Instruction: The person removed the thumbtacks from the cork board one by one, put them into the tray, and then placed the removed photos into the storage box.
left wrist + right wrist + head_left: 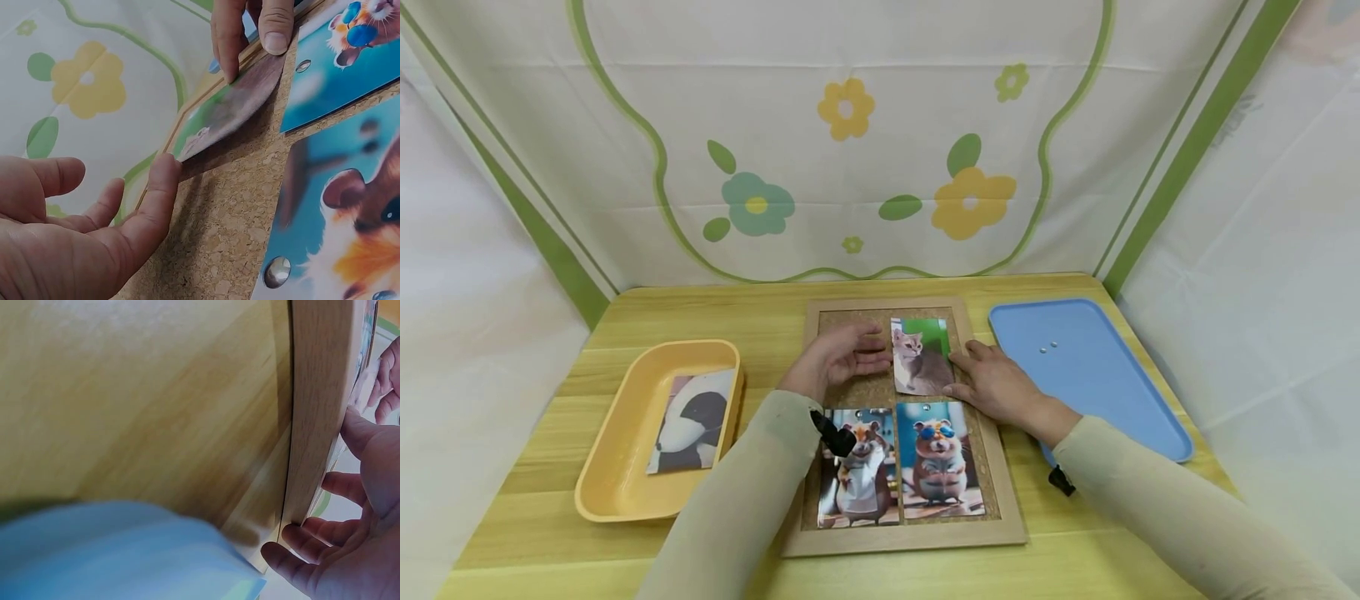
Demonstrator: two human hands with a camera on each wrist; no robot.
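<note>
A photo of a cat [919,358] lies on the upper right of a wood-framed corkboard [902,537]. My left hand [844,357] has its fingers loosely extended, with a fingertip touching the photo's left edge. At the opposite edge, my right hand [1000,385] presses with thumb and forefinger, its fingers spread. The left wrist view shows the cat photo [228,112] bowed a little off the cork. Below it are two hamster photos: one in a white top [861,479], one with blue sunglasses [940,467]. Each has a silver thumbtack [277,272] at its top edge.
On the left stands a yellow tray [613,454] with a black-and-white animal photo [692,425] inside. To the right lies a blue tray [1105,375] holding two small silver thumbtacks [1048,347]. A flowered curtain [880,167] hangs behind the wooden table [568,400].
</note>
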